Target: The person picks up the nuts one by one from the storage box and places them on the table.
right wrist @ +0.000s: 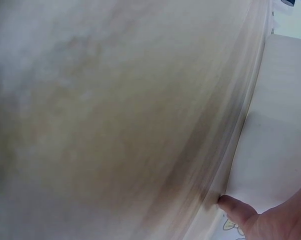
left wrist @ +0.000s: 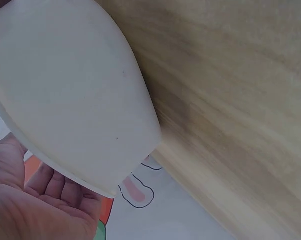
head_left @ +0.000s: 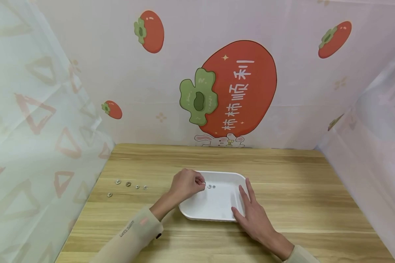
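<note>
A white shallow tray [head_left: 217, 204] sits on the wooden table, its rim reaching toward both hands. My left hand [head_left: 187, 185] is over the tray's left side and pinches a small shiny metal piece [head_left: 203, 183] between thumb and fingertips; its exact kind cannot be told. Right beside those fingertips, two small round metal rings [head_left: 209, 186] lie in the tray. On the tray's right edge rests my right hand [head_left: 255, 219], fingers spread and fairly straight. In the right wrist view its thumb [right wrist: 238, 210] touches the tray wall [right wrist: 275, 125].
Several small round metal rings [head_left: 128, 184] lie scattered on the table [head_left: 299, 190] to the left of the tray. Behind the table hangs a pale cloth printed with red persimmons [head_left: 243, 91], and more cloth [head_left: 36, 146] hangs along both sides.
</note>
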{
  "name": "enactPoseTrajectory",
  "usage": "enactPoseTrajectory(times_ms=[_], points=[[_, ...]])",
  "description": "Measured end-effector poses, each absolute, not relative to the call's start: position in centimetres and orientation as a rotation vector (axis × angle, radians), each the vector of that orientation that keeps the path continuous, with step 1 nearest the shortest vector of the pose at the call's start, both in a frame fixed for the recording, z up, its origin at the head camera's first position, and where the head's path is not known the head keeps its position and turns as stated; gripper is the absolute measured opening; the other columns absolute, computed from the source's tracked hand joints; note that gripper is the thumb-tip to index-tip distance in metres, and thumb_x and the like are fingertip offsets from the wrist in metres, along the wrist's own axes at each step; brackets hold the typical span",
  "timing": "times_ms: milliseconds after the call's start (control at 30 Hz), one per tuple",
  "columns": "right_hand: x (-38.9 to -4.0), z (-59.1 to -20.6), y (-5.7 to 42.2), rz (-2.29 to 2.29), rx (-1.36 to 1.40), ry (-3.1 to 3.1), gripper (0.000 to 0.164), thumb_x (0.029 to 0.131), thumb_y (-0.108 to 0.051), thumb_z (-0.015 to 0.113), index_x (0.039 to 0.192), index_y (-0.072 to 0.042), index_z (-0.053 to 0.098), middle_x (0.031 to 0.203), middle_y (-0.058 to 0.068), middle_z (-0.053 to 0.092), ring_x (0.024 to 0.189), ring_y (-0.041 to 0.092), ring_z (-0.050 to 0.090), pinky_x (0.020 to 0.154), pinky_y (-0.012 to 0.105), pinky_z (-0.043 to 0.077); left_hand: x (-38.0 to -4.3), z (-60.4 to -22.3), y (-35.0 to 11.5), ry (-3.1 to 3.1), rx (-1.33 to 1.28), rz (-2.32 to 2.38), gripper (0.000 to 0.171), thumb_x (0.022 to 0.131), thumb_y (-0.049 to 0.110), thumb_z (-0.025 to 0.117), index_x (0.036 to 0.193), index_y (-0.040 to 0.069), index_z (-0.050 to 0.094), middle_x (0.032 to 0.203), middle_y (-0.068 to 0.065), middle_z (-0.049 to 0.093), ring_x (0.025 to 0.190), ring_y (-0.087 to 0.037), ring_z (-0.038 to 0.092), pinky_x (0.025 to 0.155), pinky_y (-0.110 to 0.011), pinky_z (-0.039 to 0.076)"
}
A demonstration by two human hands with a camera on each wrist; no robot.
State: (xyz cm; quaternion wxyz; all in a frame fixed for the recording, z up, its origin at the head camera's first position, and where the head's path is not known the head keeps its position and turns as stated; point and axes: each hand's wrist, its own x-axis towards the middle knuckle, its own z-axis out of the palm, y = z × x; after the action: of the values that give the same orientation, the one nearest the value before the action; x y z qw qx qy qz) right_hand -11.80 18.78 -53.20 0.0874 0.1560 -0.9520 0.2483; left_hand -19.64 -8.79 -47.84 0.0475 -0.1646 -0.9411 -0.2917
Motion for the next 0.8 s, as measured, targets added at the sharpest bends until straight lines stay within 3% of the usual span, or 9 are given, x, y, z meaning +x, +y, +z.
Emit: enactPoseTrajectory(times_ms=[800], points=[[-11.9, -53.1, 18.8, 0.727, 0.442, -2.863, 0.082, 0.100, -0.038, 0.068, 0.161, 0.004, 0.035, 0.176, 0.017, 0.012, 0.098, 0.037, 0.071, 0.083, 0.057, 0.059, -17.6, -47.3, -10.6, -2.615, -0.377, -1.471, 0.005, 0.085, 0.008, 0.084, 0.084, 0.013, 0.082, 0.074, 0.009, 0.074, 0.067, -0.004, 0.066, 0.063, -0.021, 0.056]])
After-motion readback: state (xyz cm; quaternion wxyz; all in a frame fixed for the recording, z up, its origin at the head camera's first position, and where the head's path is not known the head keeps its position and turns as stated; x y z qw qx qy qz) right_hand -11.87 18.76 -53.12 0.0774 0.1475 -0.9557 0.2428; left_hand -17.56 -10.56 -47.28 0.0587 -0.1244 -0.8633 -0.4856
